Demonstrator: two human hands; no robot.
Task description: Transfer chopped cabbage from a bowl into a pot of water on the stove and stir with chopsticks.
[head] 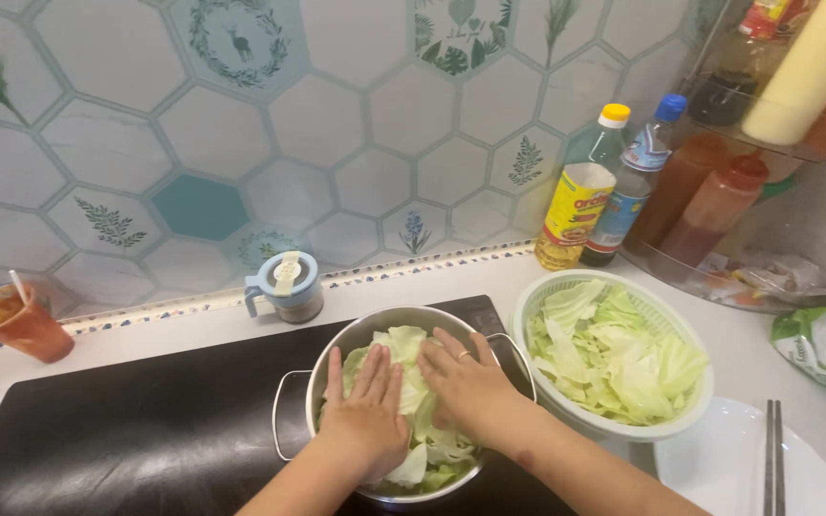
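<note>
Now pressing cabbage leaves (411, 382) down inside a steel pot (332, 352), both hands flat and open.

Left hand (367, 413) and right hand (466, 384) lying palm-down on the leaves, fingers stretched, closing on nothing; a ring visible on the right one. Leaves directly under both palms, filling the pot, which stands on the black cooktop (145, 430) set in the white worktop (184, 330). Probably light, soft and springy, likely a little wet and slippery, easy to tear; best taken in loose handfuls from the top of the heap, or moved by lifting the pot at its side handles (284, 413). Just beside the pot, to the right, a pale green colander (614, 432) holding more cut leaves. Behind, near the tiled wall, a small lidded jar (287, 287); further right, bottles (585, 191) of oil and sauces.
</note>
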